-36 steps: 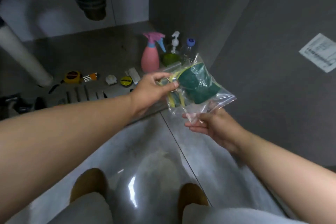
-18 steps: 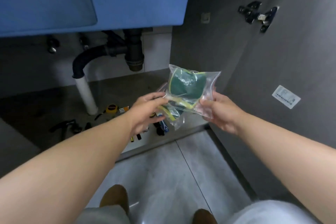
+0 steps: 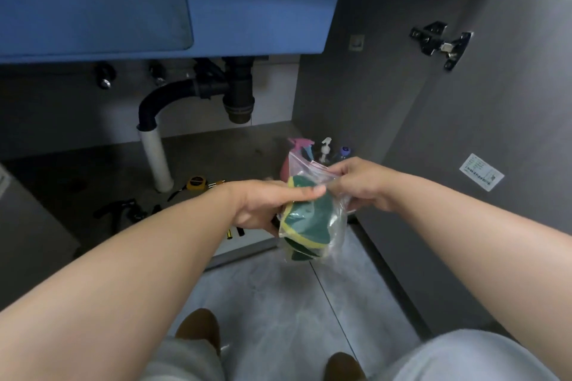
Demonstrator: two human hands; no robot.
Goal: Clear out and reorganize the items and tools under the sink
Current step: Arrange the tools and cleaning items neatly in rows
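Open sink cabinet, grey cabinet floor beyond and below both hands. Blue sink basin overhead, black drain trap under it, white pipe running down to the cabinet floor, beyond the left hand. Grey tiled floor directly under the grip, glossy. Cabinet door open to the right of the right hand, with a metal hinge high up on it.

White label sticker on the door, right of the right hand; print too small to read. No brand legible anywhere.

Left hand grips the body of a clear zip bag from its left side, one finger laid across the front. Right hand pinches the bag's top edge at the red zip strip, fingers closed tight on it. The bag hangs between the two hands, held in the air above the cabinet's front edge. Inside are green and yellow scrub sponges, bunched low in the bag, below the right hand's pinch and beside the left palm.

Just behind the grip: pink spray bottle, white pump bottle, blue-capped bottle, all partly hidden by the bag and right hand. Yellow tape measure lies on the cabinet floor left of the left hand, near the pipe's base. Dark tools further left, too blurred to name.
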